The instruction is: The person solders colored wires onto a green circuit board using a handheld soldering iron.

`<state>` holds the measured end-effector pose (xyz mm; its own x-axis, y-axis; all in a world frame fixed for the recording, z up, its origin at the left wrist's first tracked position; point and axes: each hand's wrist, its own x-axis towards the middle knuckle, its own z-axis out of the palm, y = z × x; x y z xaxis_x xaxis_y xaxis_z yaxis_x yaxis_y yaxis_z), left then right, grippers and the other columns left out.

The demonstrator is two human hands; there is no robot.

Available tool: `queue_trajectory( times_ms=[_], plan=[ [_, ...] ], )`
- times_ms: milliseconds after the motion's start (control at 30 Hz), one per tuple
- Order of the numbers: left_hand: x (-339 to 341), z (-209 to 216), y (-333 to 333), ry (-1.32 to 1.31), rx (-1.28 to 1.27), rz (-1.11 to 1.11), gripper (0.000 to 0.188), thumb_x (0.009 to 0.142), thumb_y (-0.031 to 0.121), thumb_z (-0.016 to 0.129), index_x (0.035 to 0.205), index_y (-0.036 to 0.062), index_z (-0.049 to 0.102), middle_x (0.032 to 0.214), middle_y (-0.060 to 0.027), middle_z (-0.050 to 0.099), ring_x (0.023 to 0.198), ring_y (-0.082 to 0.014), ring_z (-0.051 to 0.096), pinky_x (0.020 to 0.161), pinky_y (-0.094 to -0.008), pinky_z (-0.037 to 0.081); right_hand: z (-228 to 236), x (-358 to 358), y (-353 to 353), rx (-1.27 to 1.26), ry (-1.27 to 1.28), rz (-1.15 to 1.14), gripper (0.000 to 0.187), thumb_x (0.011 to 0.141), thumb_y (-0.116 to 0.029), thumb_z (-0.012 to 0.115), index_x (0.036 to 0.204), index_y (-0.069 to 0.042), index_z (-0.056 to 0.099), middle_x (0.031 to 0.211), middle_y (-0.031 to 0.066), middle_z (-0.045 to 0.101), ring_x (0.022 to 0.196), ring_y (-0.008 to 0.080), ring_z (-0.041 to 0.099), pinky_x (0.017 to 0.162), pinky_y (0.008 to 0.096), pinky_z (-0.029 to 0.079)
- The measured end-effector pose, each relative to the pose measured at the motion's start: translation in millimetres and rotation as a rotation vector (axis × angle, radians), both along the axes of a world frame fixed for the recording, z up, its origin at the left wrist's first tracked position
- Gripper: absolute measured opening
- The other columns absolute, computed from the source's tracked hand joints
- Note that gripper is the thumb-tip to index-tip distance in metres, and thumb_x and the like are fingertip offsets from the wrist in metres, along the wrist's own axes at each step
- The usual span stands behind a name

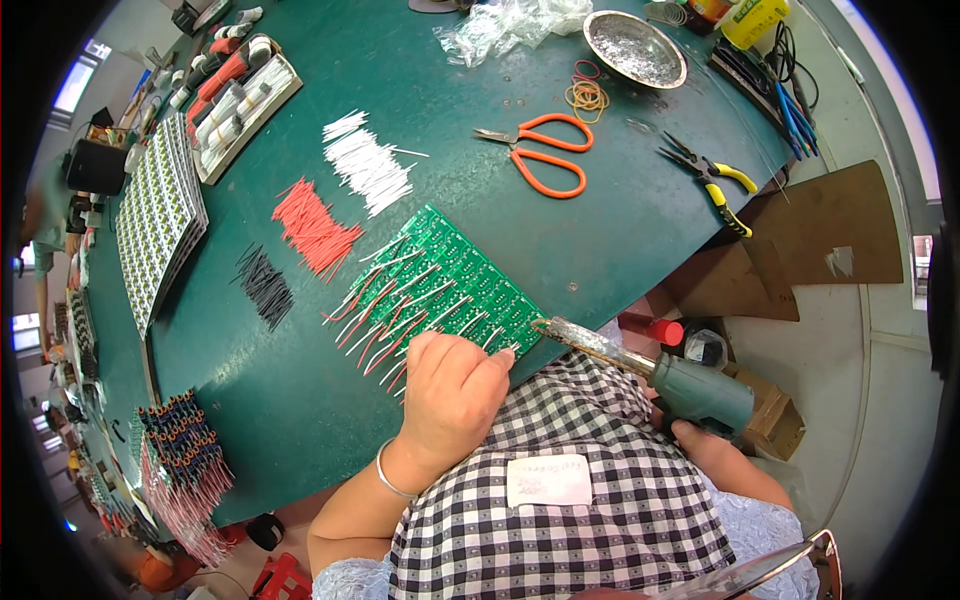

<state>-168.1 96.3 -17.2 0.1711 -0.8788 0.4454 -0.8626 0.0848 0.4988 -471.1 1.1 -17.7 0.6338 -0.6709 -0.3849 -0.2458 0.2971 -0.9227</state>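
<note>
A green circuit board (470,268) lies on the table in front of me, with rows of red and white wires (385,318) sticking out past its left side. My left hand (455,385) is closed in a pinch at the board's near edge; what its fingertips hold is hidden, though a whitish bit shows by the thumb. At the right, my right hand (705,448) grips the dark green body of a soldering gun (705,393). Its metal barrel points left, and the tip reaches the board's right corner. The grip is partly hidden behind the tool body.
Beyond the board lie cut white wires (366,165), red wires (312,228) and black wires (264,287). Orange-handled scissors (545,155), pliers (715,182), rubber bands (587,98) and a metal bowl (655,82) lie farther off. Stacked board panels (160,220) and wired parts (185,450) sit left.
</note>
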Motion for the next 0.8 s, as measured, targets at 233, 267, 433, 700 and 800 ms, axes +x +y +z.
queue_trajectory(
  times_ms=[233, 267, 433, 700, 800],
  plan=[
    [5, 5, 7, -0.001, 0.040, 0.029, 0.022, 0.060, 0.000, 0.074, 0.078, 0.0086, 0.064, 0.069, -0.0018, 0.050, 0.067, -0.0208, 0.050, 0.067, -0.0353, 0.038, 9, 12, -6, -0.055, -0.006, 0.013, 0.033, 0.079, -0.011, 0.065, 0.109, 0.002, 0.055, 0.086, 0.0076, 0.061, 0.076, 0.0155, 0.058, 0.069, 0.0286, 0.047],
    [6, 8, 12, -0.010, 0.045, 0.036, 0.022, 0.060, 0.000, 0.074, 0.078, 0.0086, 0.064, 0.069, -0.0018, 0.050, 0.067, -0.0208, 0.050, 0.067, -0.0353, 0.038, 7, 13, -9, -0.022, -0.051, 0.021, 0.036, 0.082, -0.014, 0.064, 0.112, 0.002, 0.054, 0.088, 0.0079, 0.062, 0.074, 0.0158, 0.059, 0.068, 0.0287, 0.047],
    [37, 26, 36, -0.053, 0.062, 0.193, 0.019, 0.063, 0.005, 0.076, 0.077, 0.0106, 0.064, 0.069, -0.0017, 0.052, 0.069, -0.0216, 0.052, 0.068, -0.0355, 0.039, 6, 40, -14, -0.120, -0.153, -0.160, 0.059, 0.082, -0.042, 0.065, 0.117, 0.004, 0.050, 0.096, 0.0103, 0.059, 0.059, 0.0166, 0.058, 0.050, 0.0277, 0.047],
    [146, 28, -40, -0.061, -0.043, 0.383, 0.009, 0.075, 0.012, 0.070, 0.075, 0.0056, 0.063, 0.075, -0.0075, 0.060, 0.074, -0.0226, 0.055, 0.069, -0.0341, 0.042, -2, 133, -61, 0.064, -0.620, -0.395, 0.043, 0.090, -0.017, 0.050, 0.127, 0.001, 0.037, 0.114, 0.0201, 0.054, 0.060, 0.0212, 0.058, 0.050, 0.0320, 0.047],
    [177, 4, -75, 0.063, -0.013, 0.451, 0.009, 0.074, 0.018, 0.071, 0.075, 0.0099, 0.068, 0.077, -0.0064, 0.062, 0.079, -0.0263, 0.056, 0.070, -0.0364, 0.042, -4, 150, -67, 0.098, -0.594, -0.391, 0.043, 0.089, -0.018, 0.050, 0.126, 0.000, 0.038, 0.115, 0.0200, 0.054, 0.059, 0.0207, 0.057, 0.051, 0.0330, 0.047]
  ],
)
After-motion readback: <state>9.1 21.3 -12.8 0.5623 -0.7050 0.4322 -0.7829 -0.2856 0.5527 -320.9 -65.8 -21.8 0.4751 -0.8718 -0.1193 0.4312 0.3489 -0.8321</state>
